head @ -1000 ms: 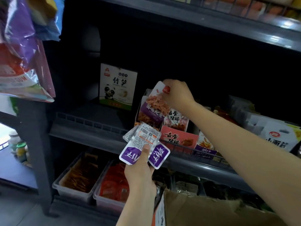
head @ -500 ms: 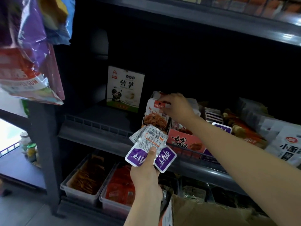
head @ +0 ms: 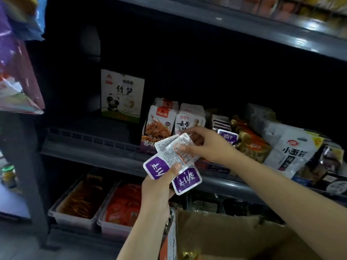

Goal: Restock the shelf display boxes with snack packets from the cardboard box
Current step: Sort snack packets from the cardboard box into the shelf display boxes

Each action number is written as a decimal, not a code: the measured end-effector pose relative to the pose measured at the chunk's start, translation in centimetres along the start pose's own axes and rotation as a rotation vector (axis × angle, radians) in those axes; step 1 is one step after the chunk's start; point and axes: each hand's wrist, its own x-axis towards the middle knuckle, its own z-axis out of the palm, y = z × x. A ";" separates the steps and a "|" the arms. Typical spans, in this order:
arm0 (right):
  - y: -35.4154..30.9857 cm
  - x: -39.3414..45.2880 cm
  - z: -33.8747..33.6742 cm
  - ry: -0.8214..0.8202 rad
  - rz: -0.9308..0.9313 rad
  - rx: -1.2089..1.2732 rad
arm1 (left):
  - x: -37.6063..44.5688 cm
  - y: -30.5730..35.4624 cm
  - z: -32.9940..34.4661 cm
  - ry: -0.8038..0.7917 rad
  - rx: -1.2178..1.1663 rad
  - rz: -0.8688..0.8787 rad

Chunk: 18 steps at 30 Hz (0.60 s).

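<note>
Packets first: my left hand [head: 157, 186] holds a fanned bunch of purple-and-white snack packets [head: 169, 162], thumb pressed on top, right in front of the middle shelf [head: 93, 151]. My right hand [head: 204, 145] comes in from 4 o'clock, its grip pinched on the top packet of that fan, thumb and fingertips closed on its upper edge.

Behind my hands, at 12 o'clock, the display boxes are pretty crammed: an orange-and-purple box of packets [head: 159, 124], a white and red one [head: 189, 121] just beside it, then a row of purple packets [head: 228, 136] touching my right wrist area. Further toward 3 o'clock, brown packs [head: 251, 145] and a big white bag [head: 293, 147] lean against each other. A white panda box [head: 122, 94] stands upright alone at 10 o'clock.

Lower shelf has two clear tubs [head: 78, 201], one orange stuff, one red. Cardboard box [head: 234, 235] sits open at 5 o'clock, under my right forearm. Hanging bags [head: 16, 72] crowd the view at 9 o'clock.
</note>
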 end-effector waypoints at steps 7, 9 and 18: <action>2.4 -5.0 -1.1 0.185 0.345 0.448 | -1.6 -1.1 1.5 -0.150 0.076 -0.087; 3.4 -6.0 -1.6 0.279 0.451 0.570 | -1.8 -1.5 1.8 -0.210 0.163 -0.087; 7.6 -12.5 -4.0 0.653 0.566 0.780 | -2.7 -3.3 3.1 -0.305 0.368 -0.116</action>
